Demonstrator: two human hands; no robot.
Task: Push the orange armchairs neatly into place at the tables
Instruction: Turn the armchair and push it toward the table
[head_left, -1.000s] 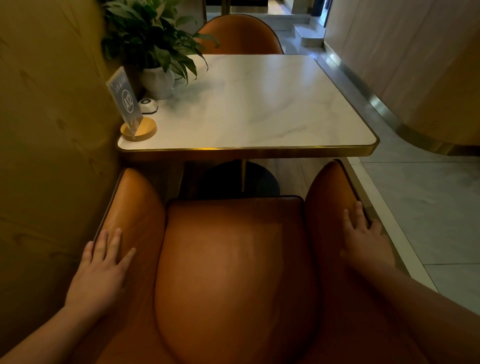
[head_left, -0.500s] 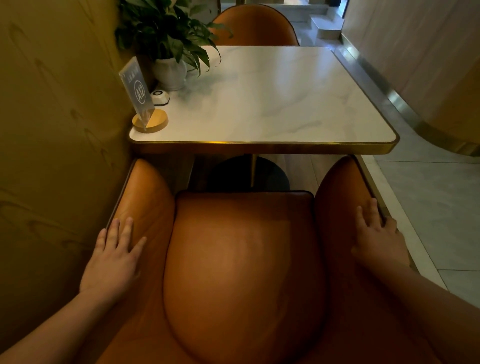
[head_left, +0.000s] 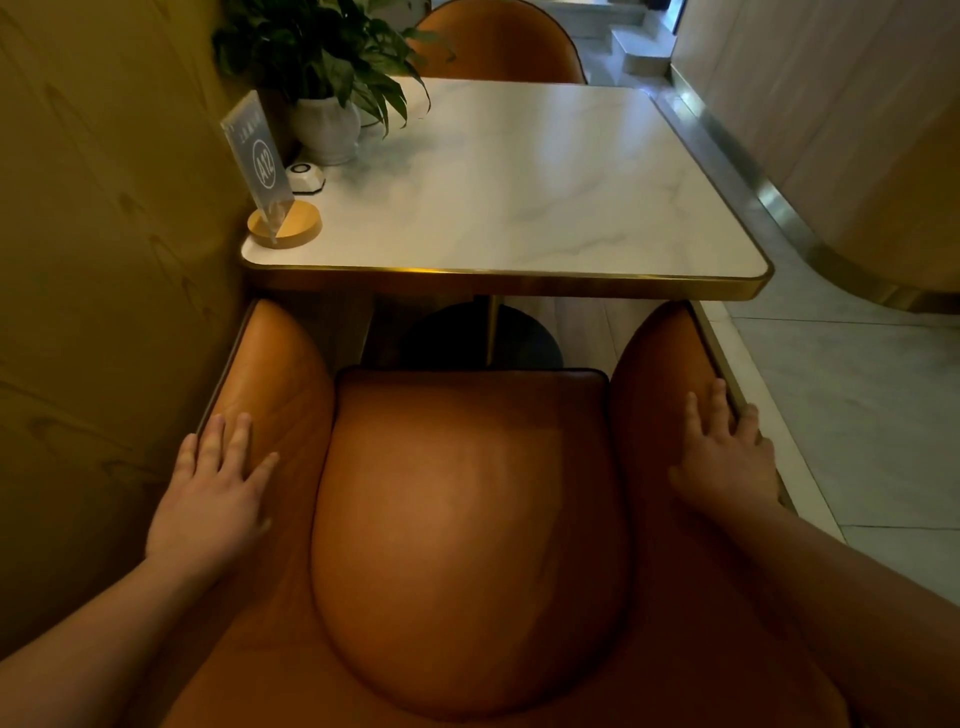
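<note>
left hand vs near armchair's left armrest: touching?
Touching. The head view shows the left hand lying palm down, fingers straight, on top of the orange armchair's left armrest, with no gap visible between them.

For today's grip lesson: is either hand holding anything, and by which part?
Nothing is held. The left hand rests flat on the armchair, on its left arm; the right hand on its right arm.

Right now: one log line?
armchair: arm fronts at table edge | left hand: flat on left armrest | right hand: on right armrest
</note>
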